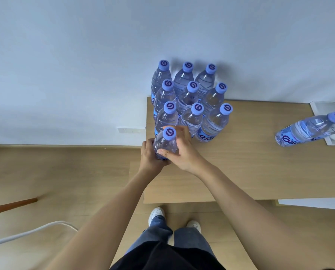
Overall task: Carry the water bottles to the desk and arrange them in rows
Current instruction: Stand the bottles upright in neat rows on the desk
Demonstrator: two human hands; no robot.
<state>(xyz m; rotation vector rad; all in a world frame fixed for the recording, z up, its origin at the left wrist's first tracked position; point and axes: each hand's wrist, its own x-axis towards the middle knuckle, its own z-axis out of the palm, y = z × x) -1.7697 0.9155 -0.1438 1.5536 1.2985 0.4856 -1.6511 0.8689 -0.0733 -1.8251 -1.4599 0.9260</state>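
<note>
Several clear water bottles with blue caps (pixel 192 98) stand upright in three rows at the back left corner of the wooden desk (pixel 250 168). In front of the left column, both my hands grip one more upright bottle (pixel 167 142). My left hand (pixel 150 155) wraps its lower body from the left. My right hand (pixel 182 149) curls round its shoulder from the right, thumb across the front. One more bottle (pixel 310 129) stands apart at the right side of the desk.
A white tray or box (pixel 332 108) sits at the desk's far right edge behind the lone bottle. A wall socket (pixel 130 130) is left of the desk. A white cable (pixel 32 232) and a wooden leg (pixel 10 206) lie on the floor to the left.
</note>
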